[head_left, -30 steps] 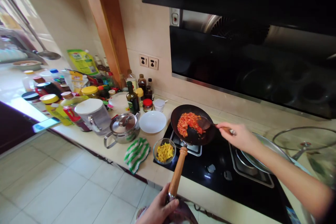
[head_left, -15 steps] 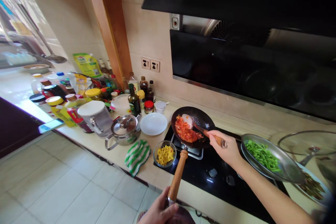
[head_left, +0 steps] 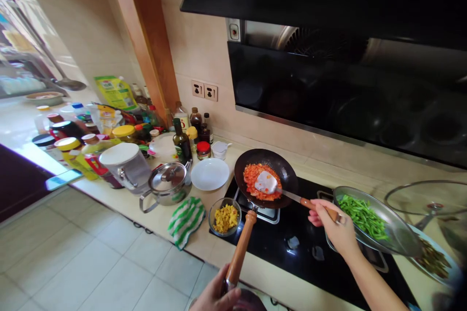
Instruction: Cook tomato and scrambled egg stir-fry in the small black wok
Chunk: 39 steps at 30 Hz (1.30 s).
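Pan [head_left: 286, 172] lies between and beyond the hands [head_left: 337, 228], handle [head_left: 241, 252] in the left [head_left: 219, 292]

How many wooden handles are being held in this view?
2: the pan handle in the left hand, and the spatula handle in the right hand. Fingers hide part of each.

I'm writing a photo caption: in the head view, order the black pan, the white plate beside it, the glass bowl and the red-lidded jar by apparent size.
1. Black pan
2. White plate, glass bowl: too alike to rank
3. Red-lidded jar
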Each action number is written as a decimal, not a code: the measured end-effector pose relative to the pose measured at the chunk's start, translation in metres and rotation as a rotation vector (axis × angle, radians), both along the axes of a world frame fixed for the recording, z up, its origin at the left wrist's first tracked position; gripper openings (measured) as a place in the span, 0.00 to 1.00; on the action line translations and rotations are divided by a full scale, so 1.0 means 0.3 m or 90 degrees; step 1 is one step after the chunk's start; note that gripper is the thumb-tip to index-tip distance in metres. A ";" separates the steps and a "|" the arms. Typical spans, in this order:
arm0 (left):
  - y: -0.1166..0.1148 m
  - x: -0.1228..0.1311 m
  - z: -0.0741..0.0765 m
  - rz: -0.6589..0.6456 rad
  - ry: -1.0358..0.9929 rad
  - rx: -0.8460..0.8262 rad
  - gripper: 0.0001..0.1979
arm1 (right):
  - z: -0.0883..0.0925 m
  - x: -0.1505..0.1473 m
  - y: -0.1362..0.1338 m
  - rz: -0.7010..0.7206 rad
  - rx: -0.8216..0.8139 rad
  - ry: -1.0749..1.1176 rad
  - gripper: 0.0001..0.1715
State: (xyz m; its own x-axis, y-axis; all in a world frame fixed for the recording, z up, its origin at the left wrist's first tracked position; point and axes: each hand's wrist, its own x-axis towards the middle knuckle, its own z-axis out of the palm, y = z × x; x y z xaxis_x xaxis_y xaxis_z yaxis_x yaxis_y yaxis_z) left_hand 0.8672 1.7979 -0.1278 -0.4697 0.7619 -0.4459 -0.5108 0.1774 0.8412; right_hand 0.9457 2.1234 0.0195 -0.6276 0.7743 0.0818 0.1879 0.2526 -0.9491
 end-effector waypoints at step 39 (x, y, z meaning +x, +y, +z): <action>-0.028 -0.022 0.002 -0.107 0.187 -0.059 0.51 | 0.005 0.029 -0.042 -0.024 0.049 -0.051 0.25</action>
State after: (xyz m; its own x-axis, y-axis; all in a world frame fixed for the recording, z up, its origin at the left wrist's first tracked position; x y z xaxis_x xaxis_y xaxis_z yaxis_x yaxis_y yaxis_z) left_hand 0.8605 1.7896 -0.1273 -0.4599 0.8016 -0.3819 -0.2072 0.3214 0.9240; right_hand 0.9545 2.1110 0.0210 -0.6049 0.7909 0.0922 0.2736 0.3151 -0.9088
